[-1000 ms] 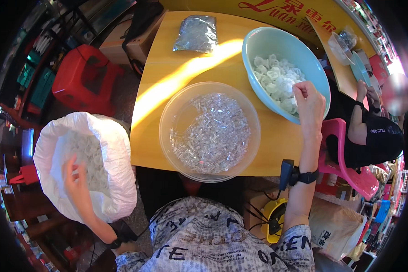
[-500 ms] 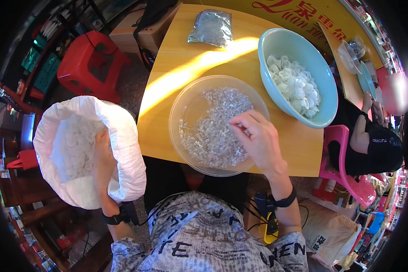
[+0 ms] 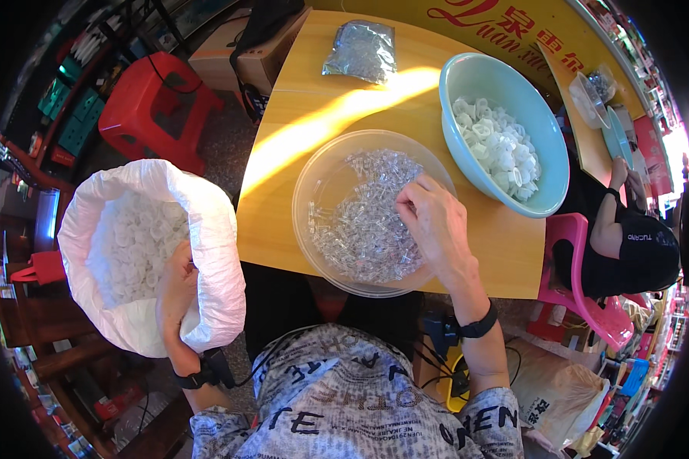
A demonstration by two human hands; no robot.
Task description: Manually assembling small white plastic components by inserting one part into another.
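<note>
My left hand [image 3: 177,284] is inside a white woven sack [image 3: 214,252], by its near right rim. Its fingers are curled together above translucent white plastic pieces [image 3: 134,252], and what they hold is hidden. Over the right side of a round clear plastic bowl [image 3: 308,172], my right hand [image 3: 439,226] is closed in a pinch. Anything between those fingertips is too small to make out. Many small clear tube-like pieces [image 3: 360,222] lie in that bowl. Similar white ring-shaped pieces [image 3: 505,153] fill part of a light blue basin [image 3: 455,80] at the table's right.
A silvery plastic packet [image 3: 361,52] lies at the far side of the wooden table [image 3: 283,138]. On the left stands a red stool [image 3: 149,99]. Another person [image 3: 628,237] sits at the right on a pink chair [image 3: 578,252]. Cardboard boxes [image 3: 214,61] stand behind the table.
My left hand has drawn back toward the sack's near rim, its fingers now curled. My right hand has risen slightly away from me, and its fingertips have come together.
</note>
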